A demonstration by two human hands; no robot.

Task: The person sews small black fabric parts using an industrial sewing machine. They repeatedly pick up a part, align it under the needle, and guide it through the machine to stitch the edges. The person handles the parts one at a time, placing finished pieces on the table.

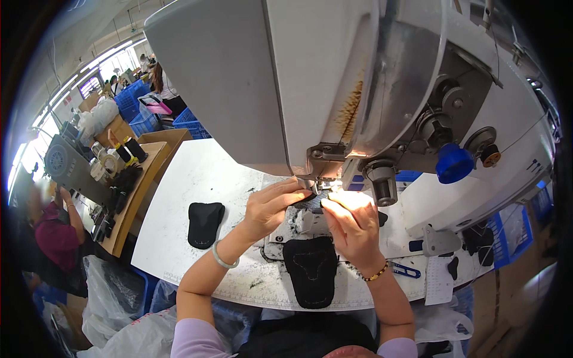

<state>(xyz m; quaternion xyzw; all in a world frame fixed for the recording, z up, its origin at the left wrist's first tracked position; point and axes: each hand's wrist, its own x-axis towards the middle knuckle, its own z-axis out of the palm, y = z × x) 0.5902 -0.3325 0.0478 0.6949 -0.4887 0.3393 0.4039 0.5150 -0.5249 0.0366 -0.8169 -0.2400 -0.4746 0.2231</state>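
White worktop, blue crates far back left. Left hand and right hand pressing black cloth piece flat under sewing machine, fingers spread, not gripping. Another black piece just below.

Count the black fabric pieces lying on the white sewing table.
3: one left of the hands, one near the table's front edge, one under both hands at the needle. Others may be hidden.

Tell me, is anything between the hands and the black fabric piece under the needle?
Nothing visible. The left hand and the right hand both rest directly on the black fabric piece below the sewing machine head, fingertips at the presser foot.
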